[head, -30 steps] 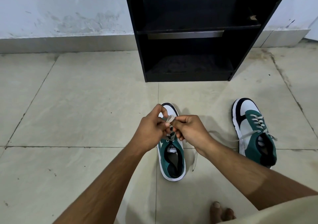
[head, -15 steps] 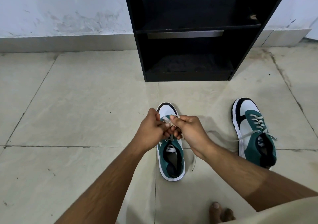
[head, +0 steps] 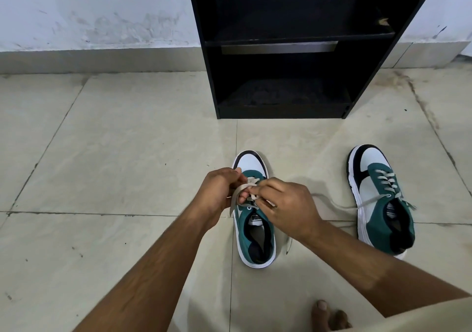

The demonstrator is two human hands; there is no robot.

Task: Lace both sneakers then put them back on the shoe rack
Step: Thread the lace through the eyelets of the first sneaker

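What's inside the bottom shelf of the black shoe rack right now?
No shoes show inside the shoe rack: its bottom shelf holds only a dark, dusty-looking surface. Both sneakers sit on the floor. The shelf's back corners are too dark to see.

Beige tiled floor (head: 115,153), scuffed white wall (head: 102,12), perhaps bare toes (head: 329,316).

Reads "PUMA" on tongue label (head: 256,218) of near sneaker (head: 255,245); label on other sneaker (head: 383,204) illegible.

Beige tiled floor (head: 115,153), scuffed white wall (head: 89,12).
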